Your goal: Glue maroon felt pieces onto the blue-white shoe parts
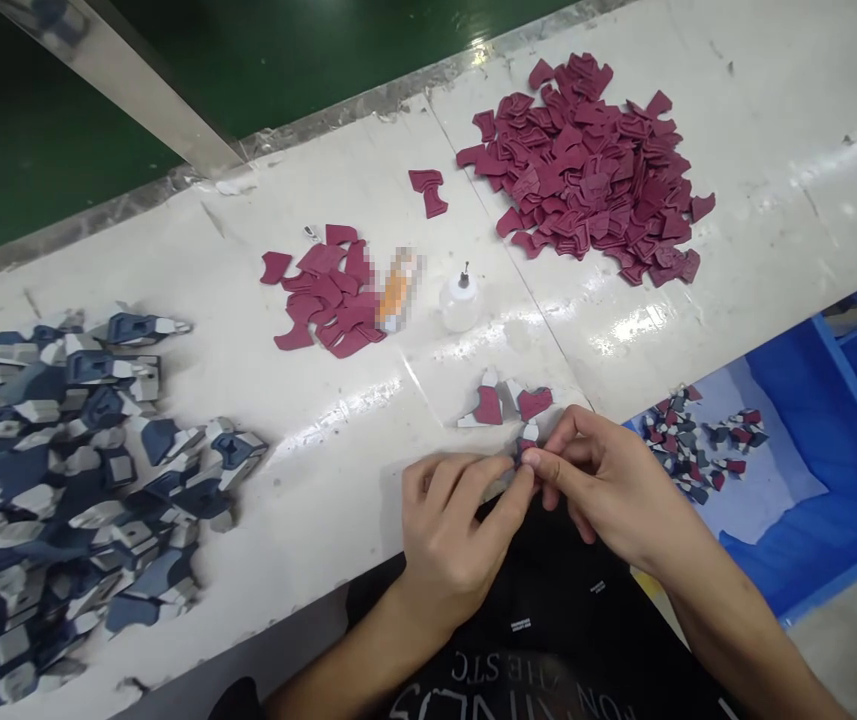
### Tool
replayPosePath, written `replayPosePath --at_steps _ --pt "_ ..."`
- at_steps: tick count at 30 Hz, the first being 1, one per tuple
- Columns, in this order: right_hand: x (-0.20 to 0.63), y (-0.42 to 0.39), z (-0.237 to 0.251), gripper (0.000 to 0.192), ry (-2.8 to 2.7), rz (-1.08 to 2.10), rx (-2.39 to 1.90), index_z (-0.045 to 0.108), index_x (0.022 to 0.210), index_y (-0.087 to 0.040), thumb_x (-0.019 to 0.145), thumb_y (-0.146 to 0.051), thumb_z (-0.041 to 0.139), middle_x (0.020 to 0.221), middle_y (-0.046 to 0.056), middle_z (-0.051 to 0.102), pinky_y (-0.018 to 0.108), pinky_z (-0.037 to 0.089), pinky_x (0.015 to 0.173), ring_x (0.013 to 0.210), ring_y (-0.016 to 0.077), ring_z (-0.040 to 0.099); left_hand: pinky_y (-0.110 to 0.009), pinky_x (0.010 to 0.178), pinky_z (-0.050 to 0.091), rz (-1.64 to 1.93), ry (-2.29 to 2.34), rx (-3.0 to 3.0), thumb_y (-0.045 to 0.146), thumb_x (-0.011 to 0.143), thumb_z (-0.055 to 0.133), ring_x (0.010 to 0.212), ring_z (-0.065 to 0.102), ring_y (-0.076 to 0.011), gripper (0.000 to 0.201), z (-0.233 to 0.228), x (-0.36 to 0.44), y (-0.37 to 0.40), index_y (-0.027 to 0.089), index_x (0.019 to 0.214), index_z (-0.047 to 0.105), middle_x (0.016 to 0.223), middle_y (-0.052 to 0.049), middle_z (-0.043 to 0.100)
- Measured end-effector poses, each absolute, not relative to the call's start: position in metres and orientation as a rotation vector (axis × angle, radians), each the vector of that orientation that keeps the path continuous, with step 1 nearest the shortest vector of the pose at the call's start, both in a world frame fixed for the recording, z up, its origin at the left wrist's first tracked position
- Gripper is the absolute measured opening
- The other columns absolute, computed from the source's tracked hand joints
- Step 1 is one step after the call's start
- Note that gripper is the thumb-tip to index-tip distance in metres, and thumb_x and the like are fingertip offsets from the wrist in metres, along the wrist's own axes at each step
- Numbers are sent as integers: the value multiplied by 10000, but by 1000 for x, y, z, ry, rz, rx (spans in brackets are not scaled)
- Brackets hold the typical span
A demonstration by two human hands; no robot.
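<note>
My left hand (pixel 458 520) and my right hand (pixel 600 480) meet at the table's front edge, both closed in a pinch around one small plastic part (pixel 529 437). White and dark red show at its top; fingers cover the rest. Just beyond it lie two similar grey-white parts with dark red faces, a left one (pixel 486 405) and a right one (pixel 534 402). Farther back stands a small white bottle (pixel 461 302) with a thin dark tip. Left of the bottle is a small heap of flat dark red pieces (pixel 327 290).
A large pile of dark red pieces (pixel 585 170) lies at the back right. Many blue-and-grey plastic parts (pixel 75 480) cover the table's left end. Below the right edge, a blue bin (pixel 833 450) holds several finished-looking parts (pixel 687 440). A metal post (pixel 128 85) rises at the back left.
</note>
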State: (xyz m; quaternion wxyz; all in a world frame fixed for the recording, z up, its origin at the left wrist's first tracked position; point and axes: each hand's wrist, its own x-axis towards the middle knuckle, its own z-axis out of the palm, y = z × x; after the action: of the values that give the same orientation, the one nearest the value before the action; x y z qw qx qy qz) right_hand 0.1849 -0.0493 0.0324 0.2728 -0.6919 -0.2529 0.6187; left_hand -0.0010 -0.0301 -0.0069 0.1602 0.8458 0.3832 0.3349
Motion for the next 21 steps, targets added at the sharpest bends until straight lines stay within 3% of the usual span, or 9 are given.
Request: replayPosePath --at_steps 5,14,21 --pt "184 -42 37 426 -689 1663 -1936 588 811 -238 970 -583 781 628 -11 725 200 388 381 398 95 513 -402 888 463 874 1033 2488 59 956 742 969 699 -195 202 -8 -5 -28 216 1080 770 1020 -18 848" --pt "182 -31 41 430 -798 1666 -2019 583 791 -239 995 -557 789 542 -49 648 210 406 439 440 103 540 -403 866 473 859 1019 2418 58 943 755 995 663 -214 171 -8 -6 -25 191 1046 786 1060 -26 853" --pt "183 -46 46 307 -768 1650 -1904 641 952 -234 1051 -513 722 733 -27 738 226 467 511 541 111 596 -409 860 453 878 998 2336 80 941 785 983 661 -218 158 -7 -6 -22 186 1057 788 1066 -36 854"
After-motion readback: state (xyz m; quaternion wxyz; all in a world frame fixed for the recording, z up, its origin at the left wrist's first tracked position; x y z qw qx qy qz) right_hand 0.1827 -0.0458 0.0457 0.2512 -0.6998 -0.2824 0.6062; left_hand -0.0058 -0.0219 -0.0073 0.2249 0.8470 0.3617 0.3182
